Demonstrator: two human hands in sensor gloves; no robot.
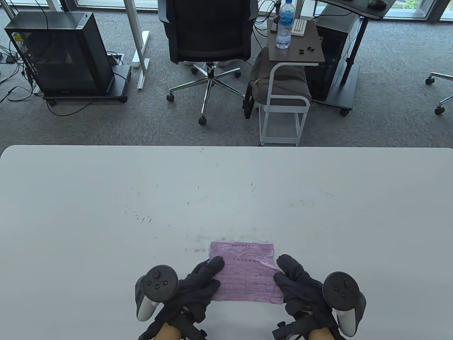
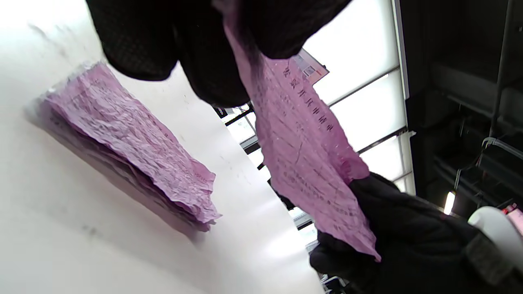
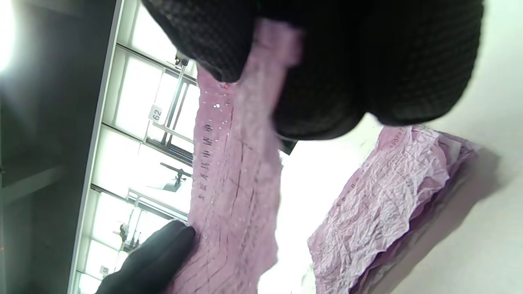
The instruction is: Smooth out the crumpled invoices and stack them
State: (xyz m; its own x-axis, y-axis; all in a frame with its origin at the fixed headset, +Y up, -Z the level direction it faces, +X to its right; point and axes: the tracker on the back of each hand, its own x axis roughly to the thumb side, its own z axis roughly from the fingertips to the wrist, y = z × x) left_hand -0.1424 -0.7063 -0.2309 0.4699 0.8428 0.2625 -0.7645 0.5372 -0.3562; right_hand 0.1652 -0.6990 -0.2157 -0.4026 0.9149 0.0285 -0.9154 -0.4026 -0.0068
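Note:
A pink printed invoice [image 1: 247, 279] is stretched between both hands just above the white table [image 1: 106, 212], near its front edge. My left hand [image 1: 203, 279] pinches the sheet's left edge and my right hand [image 1: 293, 279] pinches its right edge. The same sheet [image 2: 304, 155] shows in the left wrist view hanging clear of the table, and as a held sheet [image 3: 235, 192] in the right wrist view. Under and behind it lies a stack of creased pink invoices [image 1: 244, 248], [image 2: 130, 139], [image 3: 384, 196], flat on the table.
Beyond the table's far edge are a black office chair [image 1: 208, 35], a small white cart [image 1: 286, 81] with a water bottle [image 1: 285, 24], and a black computer case [image 1: 60, 53] on the floor. The table shows only scuff marks.

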